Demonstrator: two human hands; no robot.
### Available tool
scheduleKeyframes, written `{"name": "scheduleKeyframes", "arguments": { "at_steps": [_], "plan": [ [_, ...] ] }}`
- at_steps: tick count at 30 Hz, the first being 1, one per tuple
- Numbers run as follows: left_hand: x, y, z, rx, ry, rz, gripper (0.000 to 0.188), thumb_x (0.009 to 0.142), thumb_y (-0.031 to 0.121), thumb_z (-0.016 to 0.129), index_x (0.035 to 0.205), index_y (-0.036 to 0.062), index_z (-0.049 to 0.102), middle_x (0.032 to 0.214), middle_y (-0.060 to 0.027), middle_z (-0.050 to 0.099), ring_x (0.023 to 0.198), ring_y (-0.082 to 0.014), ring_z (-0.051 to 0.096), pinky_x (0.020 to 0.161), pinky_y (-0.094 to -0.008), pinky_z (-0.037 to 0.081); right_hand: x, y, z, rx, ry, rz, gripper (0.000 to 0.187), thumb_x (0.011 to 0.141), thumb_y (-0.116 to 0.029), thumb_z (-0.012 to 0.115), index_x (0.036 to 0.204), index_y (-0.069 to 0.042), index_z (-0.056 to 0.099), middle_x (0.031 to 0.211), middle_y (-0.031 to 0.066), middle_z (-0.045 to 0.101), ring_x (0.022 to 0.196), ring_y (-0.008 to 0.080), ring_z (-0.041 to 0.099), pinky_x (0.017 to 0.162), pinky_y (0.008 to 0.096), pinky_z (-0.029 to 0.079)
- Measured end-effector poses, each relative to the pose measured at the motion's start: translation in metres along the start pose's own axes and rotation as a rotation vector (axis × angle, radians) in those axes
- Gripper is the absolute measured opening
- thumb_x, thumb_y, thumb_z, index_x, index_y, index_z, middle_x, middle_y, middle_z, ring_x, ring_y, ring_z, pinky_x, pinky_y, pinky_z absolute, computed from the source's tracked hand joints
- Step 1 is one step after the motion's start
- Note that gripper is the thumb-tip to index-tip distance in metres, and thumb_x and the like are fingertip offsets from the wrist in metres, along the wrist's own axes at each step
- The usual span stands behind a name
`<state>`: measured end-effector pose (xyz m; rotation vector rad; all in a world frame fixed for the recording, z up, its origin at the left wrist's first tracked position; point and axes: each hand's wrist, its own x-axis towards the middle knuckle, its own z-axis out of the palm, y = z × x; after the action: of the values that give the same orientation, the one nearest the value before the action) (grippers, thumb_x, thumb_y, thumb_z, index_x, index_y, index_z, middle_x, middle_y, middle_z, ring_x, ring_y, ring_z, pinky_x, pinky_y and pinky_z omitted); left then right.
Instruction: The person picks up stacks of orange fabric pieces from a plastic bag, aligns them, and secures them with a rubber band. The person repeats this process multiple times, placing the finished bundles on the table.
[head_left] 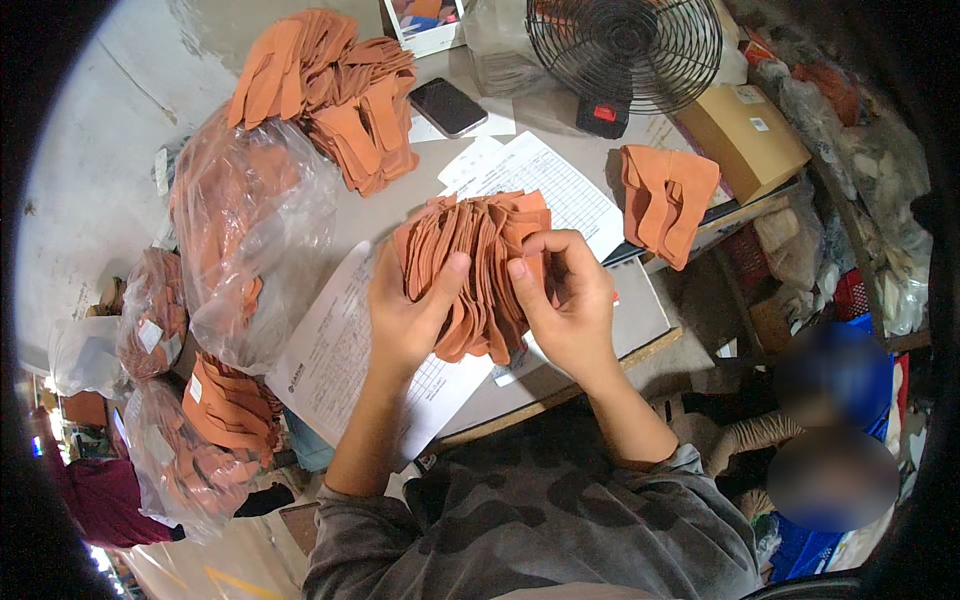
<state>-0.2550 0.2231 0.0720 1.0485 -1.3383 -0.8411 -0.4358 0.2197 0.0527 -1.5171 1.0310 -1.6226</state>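
A thick bundle of orange-brown leather pieces (478, 275) stands fanned out between my hands, above printed paper sheets on the table. My left hand (408, 305) is wrapped round its left side, thumb lying over the front edges. At the right end, my right hand (568, 300) pinches some of the pieces between thumb and bent fingers. The far side of the bundle and some fingertips are hidden. A smaller stack of the same leather pieces (668, 205) rests at the table's right edge. A large pile of leather pieces (330, 95) lies at the far left.
A clear plastic bag (250, 230) of leather pieces sits left of the papers. Behind are a phone (448, 107), a black fan (628, 50) and a cardboard box (745, 140). A form sheet (555, 190) lies beyond the bundle. Another person (830, 430) is at the right.
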Motion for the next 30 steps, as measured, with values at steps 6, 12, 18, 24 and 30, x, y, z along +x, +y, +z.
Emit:
{"name": "scheduleKeyframes", "arguments": {
  "at_steps": [6, 12, 18, 24, 30],
  "plan": [
    [0.008, -0.012, 0.002, 0.081, -0.138, 0.07, 0.087, 0.08, 0.016, 0.095, 0.146, -0.0056, 0.045, 0.145, -0.0192, 0.055, 0.13, -0.0262, 0.058, 0.113, -0.0392, 0.046, 0.006, -0.007, -0.004, 0.074, -0.032, 0.095, 0.01, 0.103, -0.01, 0.068, 0.1, -0.002, 0.063, 0.076, -0.0007, 0.059, 0.066, 0.0041, 0.047, 0.057, 0.0245, 0.039],
    [0.002, -0.013, 0.01, -0.031, -0.112, 0.057, 0.092, 0.075, 0.016, 0.098, 0.146, -0.005, 0.043, 0.144, -0.0209, 0.053, 0.133, -0.0272, 0.056, 0.114, -0.0407, 0.045, 0.014, -0.013, -0.01, -0.034, -0.11, 0.135, 0.015, 0.099, -0.014, 0.073, 0.097, -0.003, 0.062, 0.071, -0.0043, 0.055, 0.065, 0.002, 0.045, 0.058, 0.0229, 0.038],
    [0.001, -0.013, 0.011, 0.129, -0.066, 0.08, 0.086, 0.077, 0.006, 0.093, 0.145, -0.0056, 0.043, 0.141, -0.0199, 0.053, 0.134, -0.0284, 0.055, 0.115, -0.0409, 0.044, 0.014, -0.021, -0.01, 0.183, -0.101, 0.323, 0.01, 0.103, -0.01, 0.067, 0.097, -0.003, 0.062, 0.078, -0.0041, 0.056, 0.072, 0.0018, 0.048, 0.062, 0.0221, 0.04],
    [-0.006, -0.012, 0.001, 0.144, -0.067, 0.028, 0.078, 0.082, 0.001, 0.086, 0.146, -0.0049, 0.042, 0.137, -0.0178, 0.057, 0.13, -0.0281, 0.058, 0.114, -0.041, 0.046, 0.018, -0.017, -0.026, 0.524, -0.107, 0.66, 0.006, 0.095, -0.011, 0.07, 0.098, -0.007, 0.066, 0.091, 0.0011, 0.066, 0.081, 0.0104, 0.061, 0.076, 0.0265, 0.045],
    [-0.005, -0.028, -0.018, 0.189, -0.049, -0.041, 0.061, 0.094, 0.008, 0.079, 0.144, 0.0033, 0.045, 0.117, -0.0093, 0.065, 0.08, -0.0105, 0.065, 0.06, -0.0227, 0.051, 0.004, 0.01, -0.01, 0.608, -0.036, 0.58, 0.004, 0.092, -0.013, 0.071, 0.092, -0.011, 0.068, 0.082, -0.005, 0.059, 0.076, 0.0076, 0.055, 0.069, 0.0262, 0.043]
  ]
}}
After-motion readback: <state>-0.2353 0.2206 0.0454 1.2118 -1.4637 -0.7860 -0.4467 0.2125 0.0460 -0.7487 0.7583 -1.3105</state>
